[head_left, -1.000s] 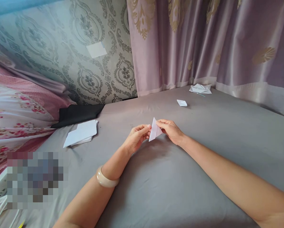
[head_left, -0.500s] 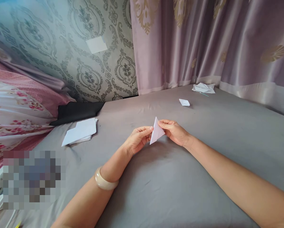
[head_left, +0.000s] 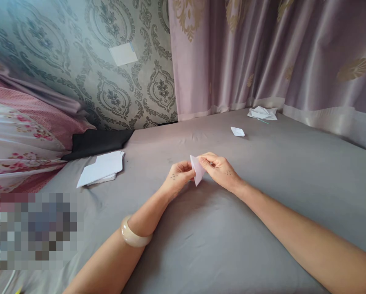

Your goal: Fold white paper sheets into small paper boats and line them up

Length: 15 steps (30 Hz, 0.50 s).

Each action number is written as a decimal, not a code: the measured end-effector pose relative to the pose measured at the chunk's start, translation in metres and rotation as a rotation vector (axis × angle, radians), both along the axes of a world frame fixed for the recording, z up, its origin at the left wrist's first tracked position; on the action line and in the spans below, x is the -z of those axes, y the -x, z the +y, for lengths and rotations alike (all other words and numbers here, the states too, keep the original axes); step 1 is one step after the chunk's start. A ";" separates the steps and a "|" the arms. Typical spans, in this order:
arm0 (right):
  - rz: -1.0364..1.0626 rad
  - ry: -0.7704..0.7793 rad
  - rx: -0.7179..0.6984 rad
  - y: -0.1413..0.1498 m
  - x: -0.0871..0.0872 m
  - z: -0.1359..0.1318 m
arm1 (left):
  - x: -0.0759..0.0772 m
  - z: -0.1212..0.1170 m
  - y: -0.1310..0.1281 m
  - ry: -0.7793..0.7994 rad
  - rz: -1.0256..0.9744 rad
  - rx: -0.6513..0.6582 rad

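Note:
Between my two hands, a little above the grey sheet, is a small piece of folded white paper (head_left: pixel 197 171) in a triangular shape. My left hand (head_left: pixel 179 175) pinches its left edge, with the thumb on or just inside the fold. At the upper right edge my right hand (head_left: pixel 219 168) grips it between thumb and fingers. Some fingertips are hidden behind the paper. A pale bangle (head_left: pixel 134 234) sits on my left forearm.
A stack of white paper (head_left: pixel 103 168) lies to the left, near a black cloth (head_left: pixel 100 143). Farther back are a small folded paper piece (head_left: pixel 237 131), a pile of folded papers (head_left: pixel 262 113) and a thin greenish stick (head_left: pixel 263 121). Curtains (head_left: pixel 232 61) hang behind.
The folded paper has turned and shifted slightly left, and its left fold looks parted. My left thumb has moved down along that edge; my right hand has tilted over the paper's top.

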State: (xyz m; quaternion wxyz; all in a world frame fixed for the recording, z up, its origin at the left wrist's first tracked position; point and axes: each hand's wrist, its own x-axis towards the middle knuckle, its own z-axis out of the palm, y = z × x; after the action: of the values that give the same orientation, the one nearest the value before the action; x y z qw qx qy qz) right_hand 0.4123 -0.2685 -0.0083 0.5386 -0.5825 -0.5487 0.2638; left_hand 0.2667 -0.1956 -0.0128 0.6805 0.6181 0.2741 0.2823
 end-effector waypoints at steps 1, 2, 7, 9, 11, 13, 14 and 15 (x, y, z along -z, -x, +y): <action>0.011 0.003 0.047 0.000 0.000 0.000 | -0.001 0.000 -0.001 -0.032 -0.025 -0.073; 0.027 0.017 0.092 0.000 0.001 0.001 | -0.002 0.000 -0.001 -0.060 -0.046 -0.137; 0.037 0.062 0.114 0.002 0.008 0.001 | -0.002 0.000 -0.003 -0.107 -0.085 -0.212; 0.004 0.035 0.110 0.005 0.008 0.000 | 0.000 0.000 -0.003 -0.118 -0.097 -0.237; -0.034 -0.002 0.095 0.009 0.008 -0.002 | 0.000 -0.001 -0.003 -0.133 -0.085 -0.251; -0.066 -0.035 0.073 0.012 0.008 -0.003 | 0.000 -0.002 -0.002 -0.165 -0.059 -0.254; -0.078 -0.045 0.065 0.014 0.008 -0.004 | -0.001 -0.002 -0.002 -0.187 -0.046 -0.254; -0.086 -0.051 0.063 0.015 0.009 -0.004 | -0.001 -0.003 -0.001 -0.209 -0.034 -0.260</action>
State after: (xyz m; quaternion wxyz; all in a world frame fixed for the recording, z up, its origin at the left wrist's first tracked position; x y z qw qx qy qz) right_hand 0.3976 -0.2727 -0.0169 0.5372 -0.5962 -0.5594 0.2074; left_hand 0.2681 -0.1984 -0.0118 0.5749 0.6400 0.3092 0.4053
